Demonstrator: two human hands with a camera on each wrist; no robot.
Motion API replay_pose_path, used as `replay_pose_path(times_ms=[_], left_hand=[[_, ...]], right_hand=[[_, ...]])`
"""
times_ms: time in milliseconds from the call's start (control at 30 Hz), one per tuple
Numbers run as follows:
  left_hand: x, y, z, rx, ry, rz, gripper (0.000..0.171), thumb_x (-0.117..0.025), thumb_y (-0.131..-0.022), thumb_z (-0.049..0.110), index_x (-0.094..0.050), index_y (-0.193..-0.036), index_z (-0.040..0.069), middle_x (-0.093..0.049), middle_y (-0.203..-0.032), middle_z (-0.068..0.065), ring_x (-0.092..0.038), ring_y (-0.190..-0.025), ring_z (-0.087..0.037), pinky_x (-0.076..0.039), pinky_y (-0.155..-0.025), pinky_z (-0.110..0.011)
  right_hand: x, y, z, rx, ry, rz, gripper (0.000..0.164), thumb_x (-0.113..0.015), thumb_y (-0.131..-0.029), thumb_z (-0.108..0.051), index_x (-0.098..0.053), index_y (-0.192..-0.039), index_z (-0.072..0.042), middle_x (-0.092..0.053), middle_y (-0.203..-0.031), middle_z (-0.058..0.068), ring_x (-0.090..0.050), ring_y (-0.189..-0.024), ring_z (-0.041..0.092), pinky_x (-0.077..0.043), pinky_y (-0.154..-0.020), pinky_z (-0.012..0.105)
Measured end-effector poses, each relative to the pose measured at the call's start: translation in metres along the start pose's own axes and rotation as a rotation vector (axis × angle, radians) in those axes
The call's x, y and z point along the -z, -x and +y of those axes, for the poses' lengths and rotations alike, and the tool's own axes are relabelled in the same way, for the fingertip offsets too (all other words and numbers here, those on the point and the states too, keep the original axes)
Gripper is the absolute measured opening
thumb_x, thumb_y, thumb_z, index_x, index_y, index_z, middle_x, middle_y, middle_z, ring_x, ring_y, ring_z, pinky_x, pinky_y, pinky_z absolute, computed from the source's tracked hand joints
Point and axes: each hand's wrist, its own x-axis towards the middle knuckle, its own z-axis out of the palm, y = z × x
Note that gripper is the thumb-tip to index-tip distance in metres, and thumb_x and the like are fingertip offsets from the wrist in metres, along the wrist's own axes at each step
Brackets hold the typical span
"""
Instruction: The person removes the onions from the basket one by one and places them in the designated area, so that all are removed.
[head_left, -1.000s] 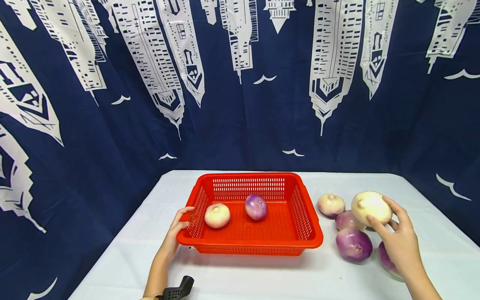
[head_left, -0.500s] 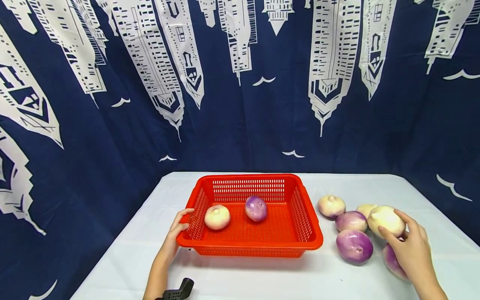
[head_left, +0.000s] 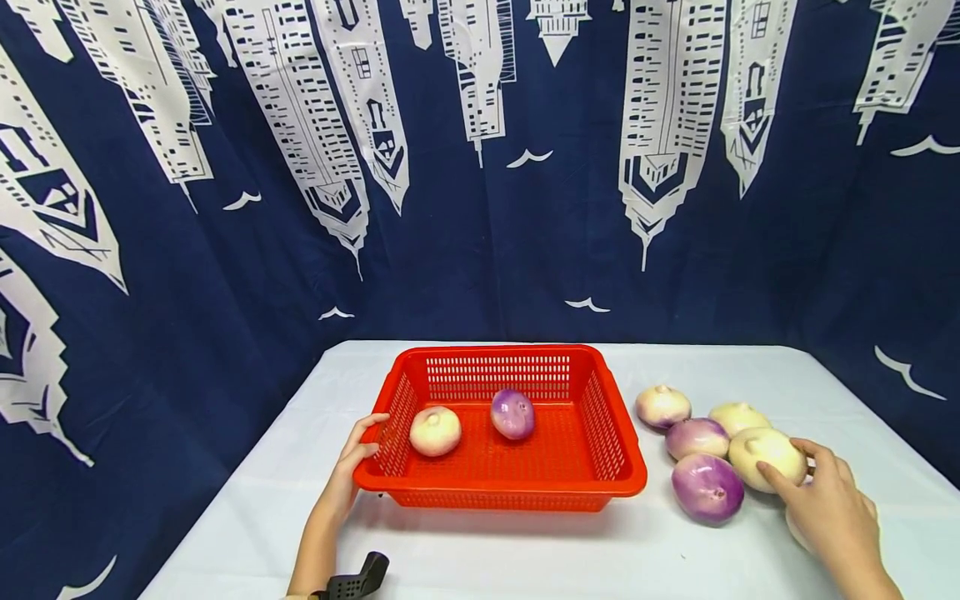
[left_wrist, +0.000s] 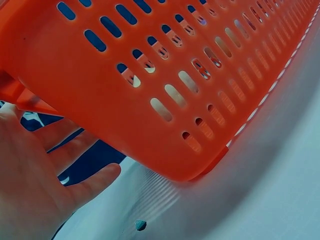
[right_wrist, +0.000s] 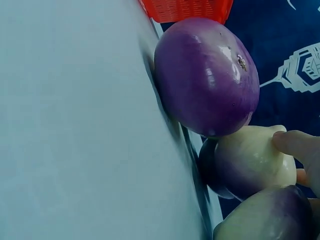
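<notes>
Wristband (head_left: pixel 356 585): black, cut by the near edge of the head view, so we see only its upper part.
Right grip (head_left: pixel 832 508): a bare hand clamped on a pale turnip (head_left: pixel 763 458), thumb on its near side and fingers on its far side.
Half-hidden turnip (right_wrist: pixel 265 220): pale and purple; we see it at the lower edge of the right wrist view, partly cut off.
Near purple turnip (head_left: pixel 707 490): on the white table (head_left: pixel 525 567), just left of the held one; we cannot tell whether the two touch.
Held turnip: low, right of the basket; we cannot tell whether it rests on the table.
Left grip (head_left: pixel 351 460): closed on the basket's left rim, two fingertips lying over it; in the left wrist view we see other fingers spread below the rim.
Dark speck (left_wrist: pixel 141 225): on the table near the basket's corner, too small for us to name.
Red basket (head_left: pixel 498 487): standing on the table with slotted walls; inside, we find a cream turnip (head_left: pixel 435 431) at left and a violet turnip (head_left: pixel 513 414) near the middle, well apart.
Far cluster: behind the near purple one we count a mauve turnip (head_left: pixel 696 438), a yellowish turnip (head_left: pixel 738 417) and a two-toned turnip (head_left: pixel 663 407).
Backdrop (head_left: pixel 450 258): navy cloth; we see white buildings printed upside down, and white birds.
</notes>
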Motion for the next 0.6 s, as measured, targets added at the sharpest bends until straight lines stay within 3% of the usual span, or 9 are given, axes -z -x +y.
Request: replay_pose_path(times_ms=[267, 600], left_hand=[[0.0001, 0.0004, -0.001, -0.002, 0.007, 0.0, 0.049, -0.033, -0.081, 0.011, -0.032, -0.13, 0.005, -0.033, -0.128, -0.011, -0.047, -0.106, -0.018, -0.043, -0.084, -0.025], [-0.0001, -0.0008, 0.0, -0.004, -0.008, 0.006, 0.05, -0.031, -0.081, 0.009, -0.033, -0.131, 0.006, -0.033, -0.128, -0.011, -0.045, -0.108, -0.019, -0.042, -0.085, -0.026]], right_hand=[[-0.0024, -0.0011, 0.0031, 0.057, 0.127, -0.041, 0.061, -0.048, -0.087, -0.047, -0.041, -0.127, 0.0, -0.039, -0.122, 0.036, -0.038, -0.107, 0.055, -0.023, -0.081, 0.06], [0.0024, 0.0011, -0.0016, 0.053, 0.062, 0.021, 0.06, -0.044, -0.09, -0.041, -0.036, -0.133, 0.0, -0.042, -0.117, 0.034, -0.04, -0.105, 0.052, -0.02, -0.088, 0.06]])
